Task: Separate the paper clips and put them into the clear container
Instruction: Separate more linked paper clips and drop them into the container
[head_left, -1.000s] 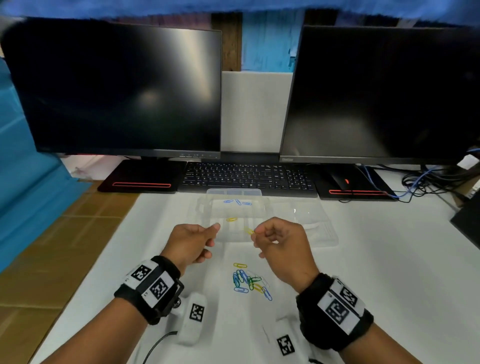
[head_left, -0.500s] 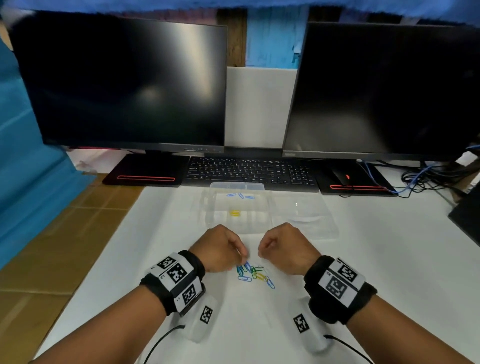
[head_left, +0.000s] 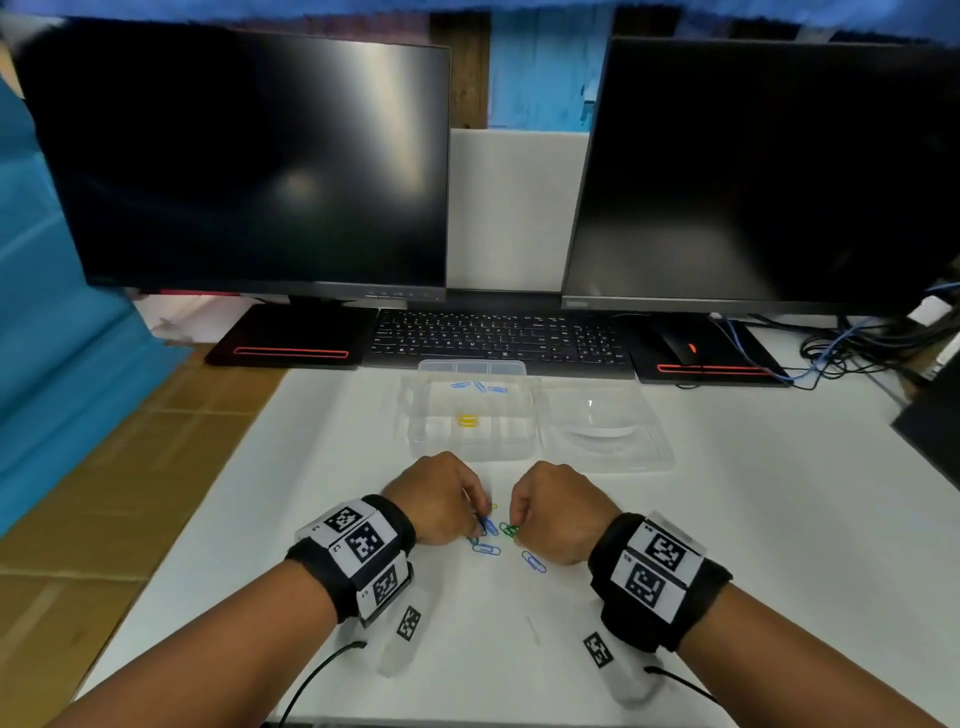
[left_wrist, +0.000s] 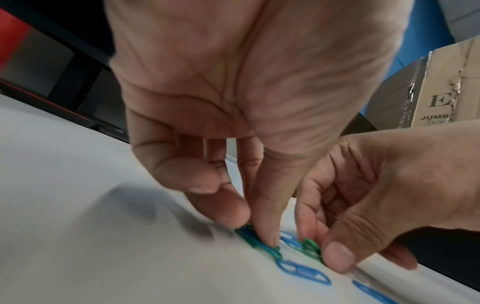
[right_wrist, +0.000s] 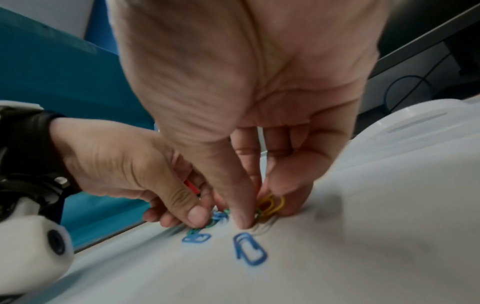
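A small pile of coloured paper clips (head_left: 493, 538) lies on the white table (head_left: 779, 519) between my hands. My left hand (head_left: 482, 522) pinches a green clip (left_wrist: 259, 244) in the pile with thumb and forefinger. My right hand (head_left: 514, 530) pinches tangled green and yellow clips (right_wrist: 270, 204) just to the right. Loose blue clips (right_wrist: 249, 251) lie in front of the fingers. The clear container (head_left: 415, 415) stands just beyond, holding blue clips (head_left: 478, 386) and yellow clips (head_left: 467, 420) in separate compartments.
The container's clear lid (head_left: 605, 431) lies to its right. Behind stand a black keyboard (head_left: 498, 338), a mouse (head_left: 680, 345) and two dark monitors. Cables (head_left: 857, 348) trail at the back right. A cardboard surface (head_left: 104, 493) borders the table's left edge.
Both hands came down from in front of the container to the pile. The yellow clip the right hand held has gone from it. Fingers now pinch clips in the pile.
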